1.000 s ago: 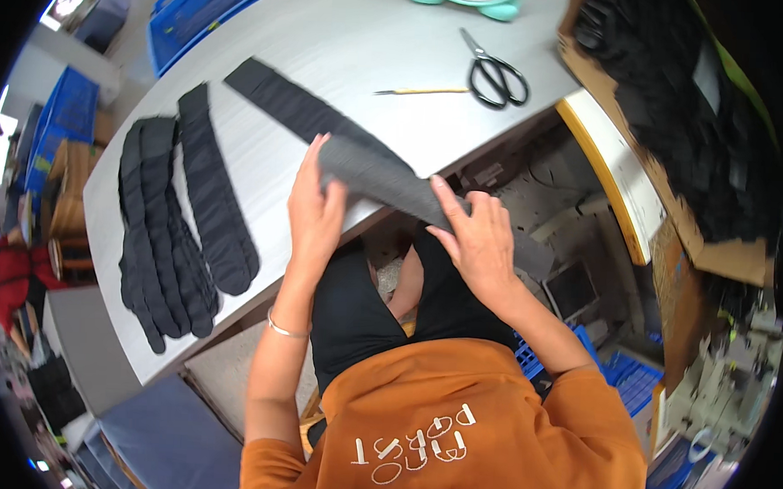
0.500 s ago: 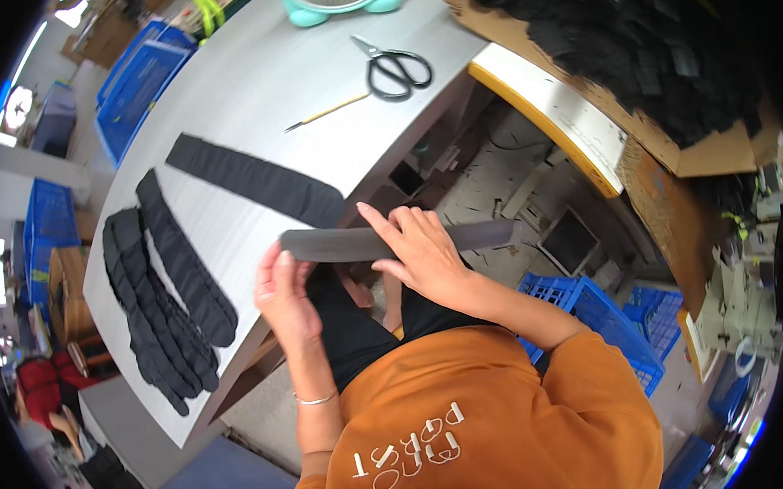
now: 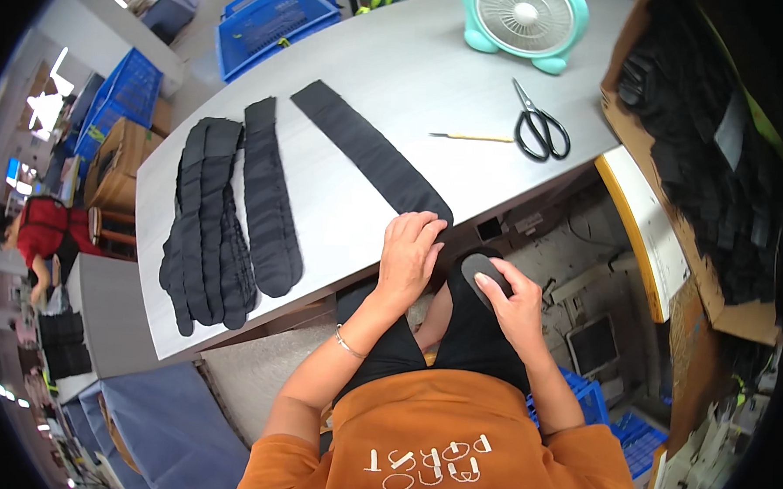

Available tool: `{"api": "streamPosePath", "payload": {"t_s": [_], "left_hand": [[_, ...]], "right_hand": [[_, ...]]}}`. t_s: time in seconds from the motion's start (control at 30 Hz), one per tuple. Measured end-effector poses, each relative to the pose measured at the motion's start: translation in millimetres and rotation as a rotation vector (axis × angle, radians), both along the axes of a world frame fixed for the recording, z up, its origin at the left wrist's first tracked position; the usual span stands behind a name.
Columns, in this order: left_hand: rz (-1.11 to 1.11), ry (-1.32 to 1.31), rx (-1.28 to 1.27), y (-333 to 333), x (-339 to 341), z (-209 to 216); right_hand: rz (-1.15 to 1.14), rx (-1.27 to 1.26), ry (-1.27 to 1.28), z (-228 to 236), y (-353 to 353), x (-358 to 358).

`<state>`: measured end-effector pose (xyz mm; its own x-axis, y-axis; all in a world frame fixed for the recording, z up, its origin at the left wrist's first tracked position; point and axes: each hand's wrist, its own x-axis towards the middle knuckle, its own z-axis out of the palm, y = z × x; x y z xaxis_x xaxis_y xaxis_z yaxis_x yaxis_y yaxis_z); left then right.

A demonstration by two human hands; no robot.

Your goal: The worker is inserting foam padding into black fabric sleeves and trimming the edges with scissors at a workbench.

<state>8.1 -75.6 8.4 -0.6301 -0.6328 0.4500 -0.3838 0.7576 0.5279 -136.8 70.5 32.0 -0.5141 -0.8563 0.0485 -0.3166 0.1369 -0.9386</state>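
Across the pale table [image 3: 331,233], bunched black strips [image 3: 209,228] lie left of one slanting black strip [image 3: 369,152] that reaches the near edge. The left hand [image 3: 410,254] bends over its rounded end, gripping or merely resting, I cannot tell; the right hand [image 3: 518,304], thumb closed against fingers, pinches a dark grey piece [image 3: 475,267].

Single head view, left camera of a side-by-side fisheye pair. Looks steeply down from above the orange shirt [image 3: 440,430]; picture upright, left as the person's own left. Range close: hands [image 3: 408,258] near frame centre, lap [image 3: 483,340] just below. Very wide reach: surface [image 3: 381,87] ahead, blue crate [image 3: 274,34] toward top, person in red [image 3: 51,230] far left. Corners black, straight edges bowing toward rim
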Motion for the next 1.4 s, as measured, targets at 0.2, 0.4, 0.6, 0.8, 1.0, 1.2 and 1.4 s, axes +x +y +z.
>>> {"api": "streamPosePath", "payload": {"t_s": [0.2,0.4,0.6,0.8,1.0,1.2,1.4], "left_hand": [[0.196,0.170,0.036,10,11,2],[0.393,0.566,0.774,16,30,20],[0.256,0.837,1.212,0,51,27],[0.210,0.800,1.290,6,64,34],[0.163,0.791,1.272,10,71,40],[0.165,0.861,1.286,14,75,29],[0.200,0.822,1.235,19,75,29]], "right_hand": [[0.052,0.011,0.090,3,-6,-2],[0.156,-0.039,0.073,22,-47,14],[0.289,-0.001,0.028,33,-89,31],[0.330,-0.025,-0.040,21,-100,44],[0.339,0.085,-0.126,21,-99,48],[0.298,-0.040,0.108,34,-99,60],[0.293,-0.140,0.122,20,-97,64]]}}
